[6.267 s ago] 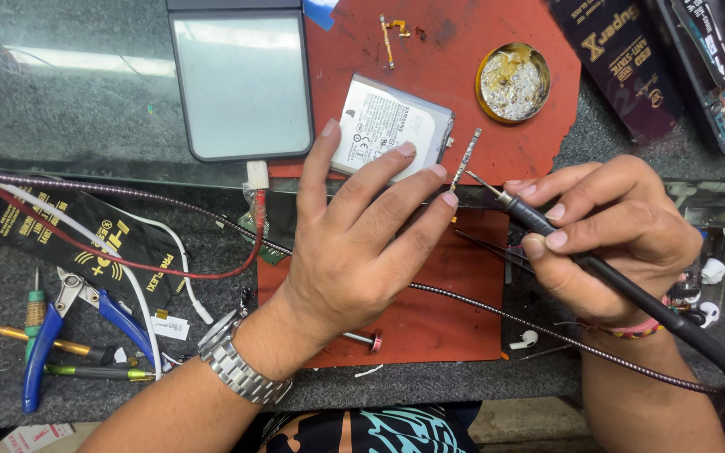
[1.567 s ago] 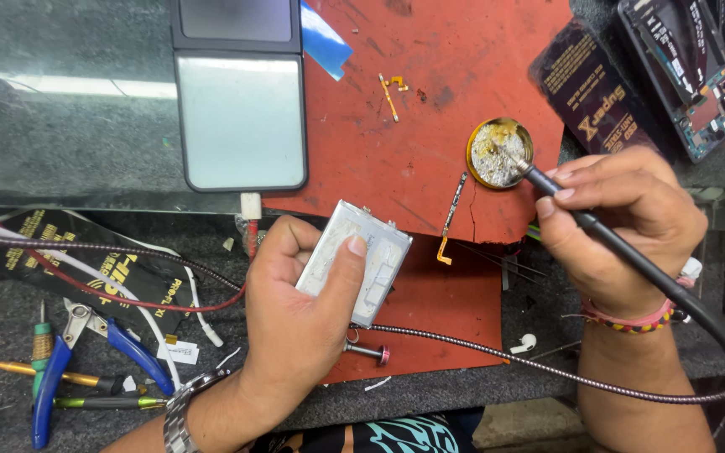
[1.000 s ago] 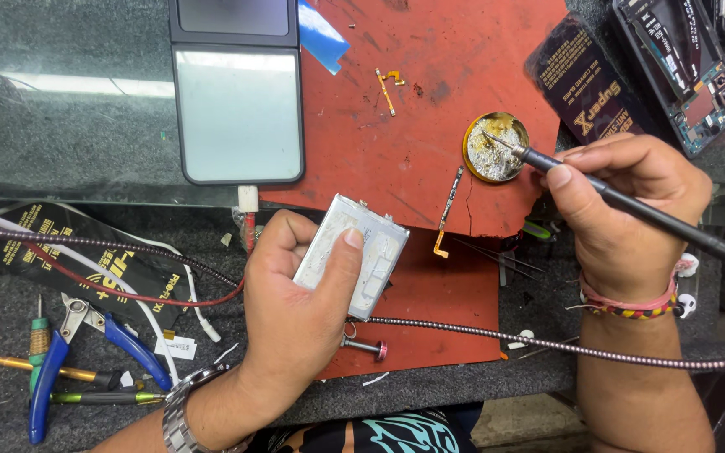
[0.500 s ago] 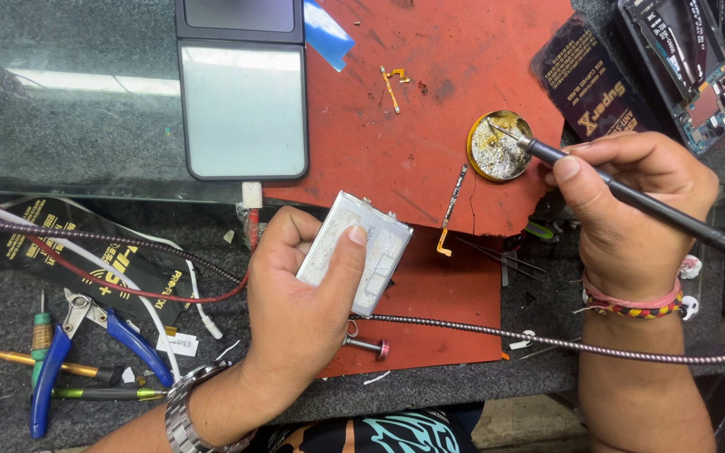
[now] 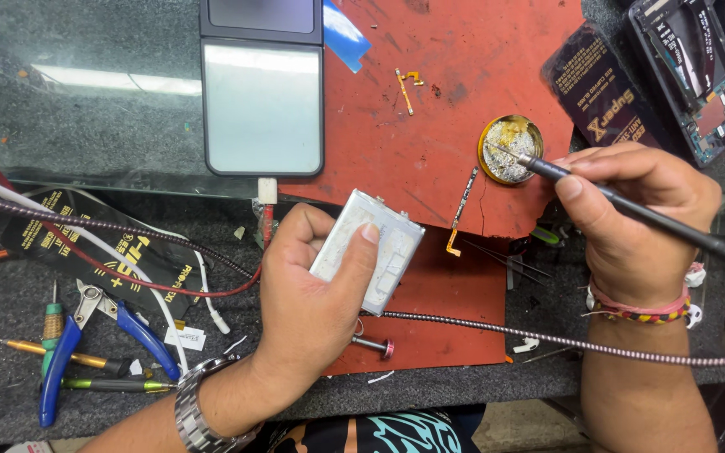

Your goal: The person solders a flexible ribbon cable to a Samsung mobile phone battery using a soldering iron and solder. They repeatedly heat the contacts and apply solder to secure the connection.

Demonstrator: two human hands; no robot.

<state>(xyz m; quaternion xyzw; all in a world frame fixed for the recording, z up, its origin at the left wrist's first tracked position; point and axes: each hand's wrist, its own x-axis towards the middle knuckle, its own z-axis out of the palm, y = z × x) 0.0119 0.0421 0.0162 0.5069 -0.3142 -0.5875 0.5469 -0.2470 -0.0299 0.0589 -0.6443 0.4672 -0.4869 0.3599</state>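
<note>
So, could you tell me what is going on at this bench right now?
A person is working over a red mat. The left hand grips a flat silver battery pack, held just above the mat's lower part. The right hand holds a soldering iron like a pen, its tip in a small round tin. A thin flex strip lies between them.

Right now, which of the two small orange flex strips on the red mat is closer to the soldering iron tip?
The long dark strip with the orange end, lying just below-left of the round tin where the tip rests. The other orange strip lies farther up the red mat.
</note>
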